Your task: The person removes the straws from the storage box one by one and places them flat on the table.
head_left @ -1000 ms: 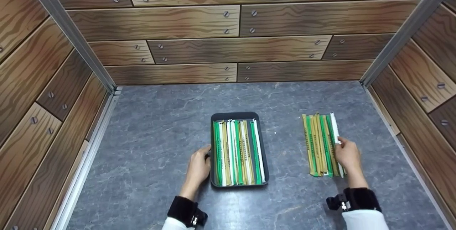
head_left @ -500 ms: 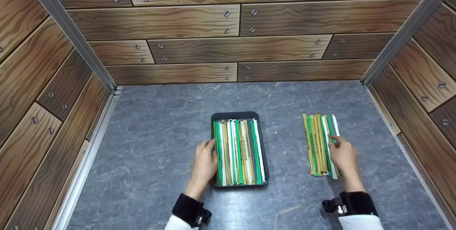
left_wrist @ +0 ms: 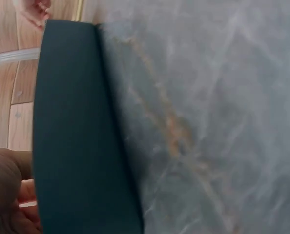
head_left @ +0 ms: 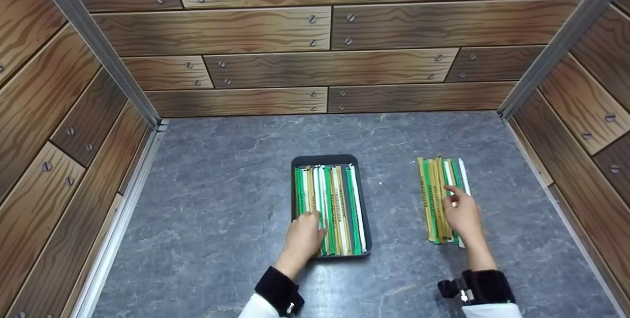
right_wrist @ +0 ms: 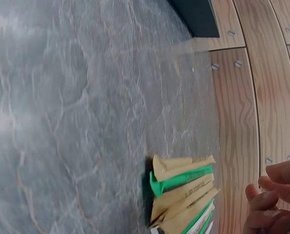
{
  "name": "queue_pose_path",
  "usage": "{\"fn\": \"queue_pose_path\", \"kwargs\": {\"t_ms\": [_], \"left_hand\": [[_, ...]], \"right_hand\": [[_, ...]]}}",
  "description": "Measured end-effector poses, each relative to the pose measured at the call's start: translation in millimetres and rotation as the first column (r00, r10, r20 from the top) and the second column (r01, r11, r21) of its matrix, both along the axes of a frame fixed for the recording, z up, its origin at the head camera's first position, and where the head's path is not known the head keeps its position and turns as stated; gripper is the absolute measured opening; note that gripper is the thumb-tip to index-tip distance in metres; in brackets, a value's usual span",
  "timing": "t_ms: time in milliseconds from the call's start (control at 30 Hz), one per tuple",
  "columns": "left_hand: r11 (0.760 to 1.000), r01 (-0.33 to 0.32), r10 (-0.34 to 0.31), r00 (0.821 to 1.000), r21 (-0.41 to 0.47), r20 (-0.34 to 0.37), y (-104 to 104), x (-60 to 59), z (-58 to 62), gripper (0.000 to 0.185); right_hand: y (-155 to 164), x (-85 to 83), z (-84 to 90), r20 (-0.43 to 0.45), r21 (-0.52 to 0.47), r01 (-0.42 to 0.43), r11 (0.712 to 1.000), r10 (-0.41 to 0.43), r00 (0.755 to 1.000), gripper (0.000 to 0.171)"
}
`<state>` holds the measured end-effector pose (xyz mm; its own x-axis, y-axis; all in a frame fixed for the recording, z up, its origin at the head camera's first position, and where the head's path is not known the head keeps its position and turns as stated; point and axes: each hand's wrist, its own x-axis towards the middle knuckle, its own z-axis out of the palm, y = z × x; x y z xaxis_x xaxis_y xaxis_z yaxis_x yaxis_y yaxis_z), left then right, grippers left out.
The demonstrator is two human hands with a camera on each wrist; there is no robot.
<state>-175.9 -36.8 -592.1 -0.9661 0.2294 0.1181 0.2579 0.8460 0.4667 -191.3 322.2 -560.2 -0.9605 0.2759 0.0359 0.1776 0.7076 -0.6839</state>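
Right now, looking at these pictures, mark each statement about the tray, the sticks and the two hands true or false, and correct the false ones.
1. The dark tray holds green, white and tan sticks. True.
2. The left hand rests on the bare table. False: it rests on the sticks in the tray.
3. The loose pile of sticks lies right of the tray. True.
4. The right hand lies on the tray. False: it touches the loose pile.
5. The tray stands on a wooden floor. False: on a grey marbled table.
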Motion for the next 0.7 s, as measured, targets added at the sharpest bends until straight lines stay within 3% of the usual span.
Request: {"fn": "queue_pose_path", "kwargs": {"t_ms": [133, 567, 700], "left_hand": [[1.000, -0.006, 0.007, 0.999, -0.024, 0.036, 3, 0.4, -6.2, 0.024], [0.996, -0.045, 0.038, 0.995, 0.071, 0.091, 5, -1.0, -5.6, 0.014], [0.996, -0.076, 0.073, 0.996, 0.055, 0.055, 5, 0.2, -5.8, 0.015]], "right_hand": [[-8, 1.2, 2.5, -0.034, -0.021, -0.039, 0.999, 0.039, 0.999, 0.038], [-63, 6.6, -2.5, -0.071, -0.085, -0.213, 0.973, 0.207, 0.976, 0.032], [-79, 8.9, -8.0, -0.078, -0.102, -0.256, 0.961, 0.249, 0.965, 0.031]]}}
